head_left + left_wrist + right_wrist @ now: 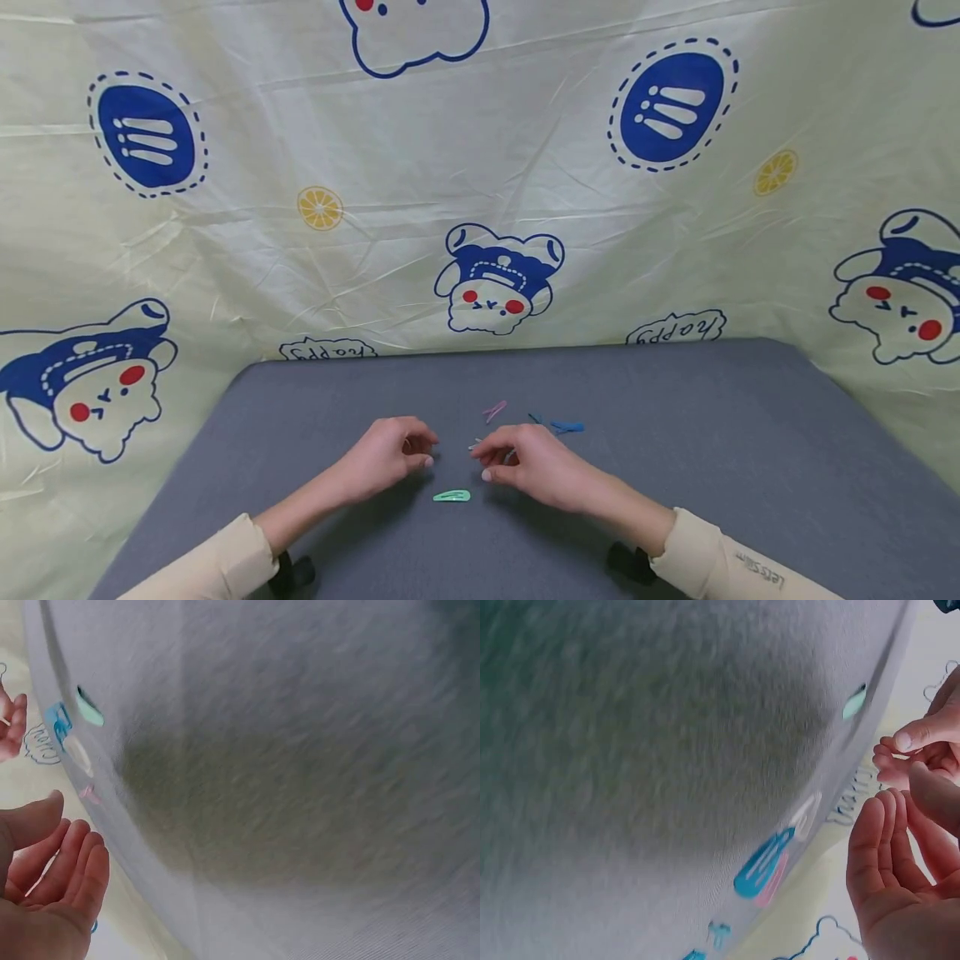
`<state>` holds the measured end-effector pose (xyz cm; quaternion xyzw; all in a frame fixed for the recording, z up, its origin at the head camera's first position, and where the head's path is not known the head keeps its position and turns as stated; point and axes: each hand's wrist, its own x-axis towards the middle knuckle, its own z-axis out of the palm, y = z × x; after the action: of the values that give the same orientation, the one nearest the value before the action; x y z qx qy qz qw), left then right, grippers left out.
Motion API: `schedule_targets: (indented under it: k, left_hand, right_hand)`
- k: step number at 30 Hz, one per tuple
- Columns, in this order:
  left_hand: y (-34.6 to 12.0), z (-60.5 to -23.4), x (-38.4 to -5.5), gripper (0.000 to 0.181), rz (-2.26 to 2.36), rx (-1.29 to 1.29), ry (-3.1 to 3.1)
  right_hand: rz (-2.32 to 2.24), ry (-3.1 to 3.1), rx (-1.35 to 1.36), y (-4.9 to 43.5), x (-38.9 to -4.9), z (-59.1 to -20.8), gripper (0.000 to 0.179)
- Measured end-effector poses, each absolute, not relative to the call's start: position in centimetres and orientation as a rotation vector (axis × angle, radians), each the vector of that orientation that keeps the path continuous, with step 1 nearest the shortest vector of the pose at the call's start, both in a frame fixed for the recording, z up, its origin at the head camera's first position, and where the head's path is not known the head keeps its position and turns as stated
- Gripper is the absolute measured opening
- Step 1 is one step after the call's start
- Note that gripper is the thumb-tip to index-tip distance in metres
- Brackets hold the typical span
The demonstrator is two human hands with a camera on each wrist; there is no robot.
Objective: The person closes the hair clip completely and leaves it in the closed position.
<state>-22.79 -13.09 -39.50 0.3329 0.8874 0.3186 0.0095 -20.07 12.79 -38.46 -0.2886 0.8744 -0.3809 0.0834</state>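
A green snap hair clip (452,496) lies on the grey cloth, just on the near side of my two hands. My left hand (393,454) hovers to its upper left, fingers loosely bent and holding nothing. Across a small gap is my right hand (532,462), also relaxed, with bare fingertips in the right wrist view. Partly behind its fingers shows a white hair clip (807,814). Beyond that hand lie a pink hair clip (494,412) and a blue hair clip (566,427). In the right wrist view, a larger blue snap clip (761,866) overlaps the pink one.
The grey cloth-covered table (300,400) reaches back to a pale printed curtain (390,275) hanging behind it. A small teal clip (718,934) lies past the other clips. Dark straps (291,575) sit at the wrists under light sleeves (225,554).
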Motion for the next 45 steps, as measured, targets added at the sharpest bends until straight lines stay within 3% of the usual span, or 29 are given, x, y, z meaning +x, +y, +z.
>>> schedule_targets:
  k: [12,27,45]
  left_hand:
    - [-12.0,-38.6,-25.5,0.019,1.019,0.982,2.766]
    - [-11.1,-40.0,-28.5,0.020,1.017,0.915,2.712]
    - [-9.0,-41.1,-31.2,0.021,1.124,0.824,2.572]
  right_hand:
    - [-1.080,2.701,-0.986,14.8,-21.9,-38.8,0.028]
    - [-1.044,2.807,-0.852,16.4,-25.3,-38.3,0.024]
    - [-0.875,2.793,-0.871,16.3,-30.0,-39.6,0.022]
